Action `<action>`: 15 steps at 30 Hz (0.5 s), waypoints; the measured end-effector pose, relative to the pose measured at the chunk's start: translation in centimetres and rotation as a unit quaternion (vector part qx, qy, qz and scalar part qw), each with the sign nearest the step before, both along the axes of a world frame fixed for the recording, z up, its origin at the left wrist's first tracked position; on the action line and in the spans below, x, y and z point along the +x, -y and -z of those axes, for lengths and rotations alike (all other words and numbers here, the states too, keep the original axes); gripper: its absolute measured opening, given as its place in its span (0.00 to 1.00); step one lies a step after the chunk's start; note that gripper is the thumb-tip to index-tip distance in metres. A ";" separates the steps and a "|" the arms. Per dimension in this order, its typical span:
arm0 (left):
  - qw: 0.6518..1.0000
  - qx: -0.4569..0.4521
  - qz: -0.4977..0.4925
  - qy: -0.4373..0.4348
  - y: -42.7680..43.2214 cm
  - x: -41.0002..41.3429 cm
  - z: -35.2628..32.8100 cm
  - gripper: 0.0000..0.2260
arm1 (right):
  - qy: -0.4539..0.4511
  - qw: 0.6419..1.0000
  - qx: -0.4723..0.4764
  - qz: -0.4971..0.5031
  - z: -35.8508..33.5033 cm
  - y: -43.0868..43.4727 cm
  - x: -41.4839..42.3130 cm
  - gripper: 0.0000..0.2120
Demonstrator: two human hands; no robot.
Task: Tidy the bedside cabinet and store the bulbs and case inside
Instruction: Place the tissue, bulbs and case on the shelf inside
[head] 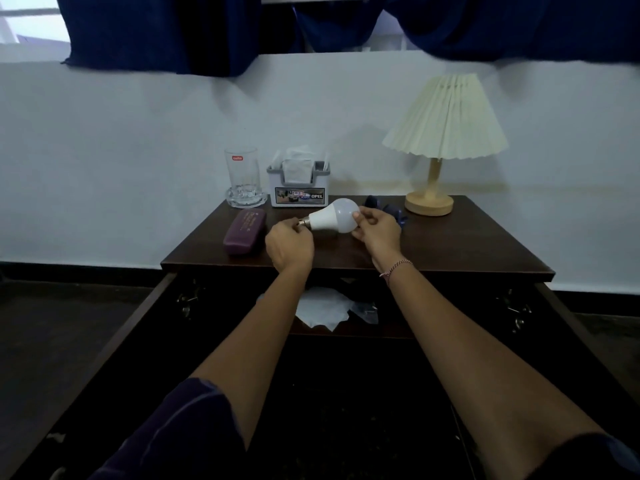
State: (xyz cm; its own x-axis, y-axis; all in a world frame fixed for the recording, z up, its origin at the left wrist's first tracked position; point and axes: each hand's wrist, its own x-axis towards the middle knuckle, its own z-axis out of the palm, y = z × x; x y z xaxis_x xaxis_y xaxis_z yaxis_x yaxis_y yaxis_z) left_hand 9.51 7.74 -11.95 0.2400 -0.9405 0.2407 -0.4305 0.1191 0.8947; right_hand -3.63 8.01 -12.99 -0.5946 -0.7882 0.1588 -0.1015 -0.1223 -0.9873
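Above the dark wooden worktop [450,237], a white plastic bulb [334,216] lies sideways, left hand [289,244] pinching its metal base, right hand [377,230] gripping its dome.

Lighting: dim, with a cool bluish cast. Source: daylight from window [31,15] at far left, mostly blocked by dark curtains [156,32]. Lamp [446,116] unlit, with faint soft shadows on wall [138,133] beside it. Open cabinet [346,393], near: almost black inside. Bulb [341,216]: brightest object, slightly washed out. Edges: wide-angle bowing. Overall softness.
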 end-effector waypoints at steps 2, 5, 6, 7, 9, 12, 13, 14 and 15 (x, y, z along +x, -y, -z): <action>0.999 -0.003 0.001 -0.037 -0.1 0.3 0.0 0.13 | 0.015 1.000 -0.005 -0.008 0.2 -0.8 -0.3 0.17; 0.997 -0.011 0.005 -0.077 -0.9 0.5 0.3 0.13 | 0.040 0.999 -0.014 -0.017 0.2 -2.3 -0.7 0.16; 0.996 -0.014 0.006 -0.090 -1.3 0.5 0.6 0.13 | 0.052 0.998 -0.017 -0.021 0.2 -2.9 -0.7 0.16; 0.994 -0.014 0.006 -0.109 -1.7 0.6 0.9 0.12 | 0.063 0.997 -0.018 -0.027 0.0 -3.4 -0.8 0.16; 0.987 -0.021 0.011 -0.158 -2.6 0.6 1.5 0.12 | 0.080 0.996 -0.018 -0.045 -0.2 -4.7 -1.0 0.15; 0.972 -0.051 0.036 -0.226 -4.1 0.5 2.5 0.11 | 0.093 0.991 -0.019 -0.090 -0.6 -6.6 -2.1 0.14; 0.969 -0.058 0.041 -0.238 -4.8 0.4 2.7 0.11 | 0.094 0.990 -0.013 -0.108 -0.8 -7.2 -2.4 0.14; 0.966 -0.062 0.044 -0.247 -5.5 0.4 2.8 0.11 | 0.091 0.988 -0.001 -0.122 -0.9 -7.8 -2.7 0.14; 0.964 -0.067 0.047 -0.254 -6.2 0.4 3.0 0.11 | 0.086 0.987 0.011 -0.132 -1.0 -8.4 -3.0 0.14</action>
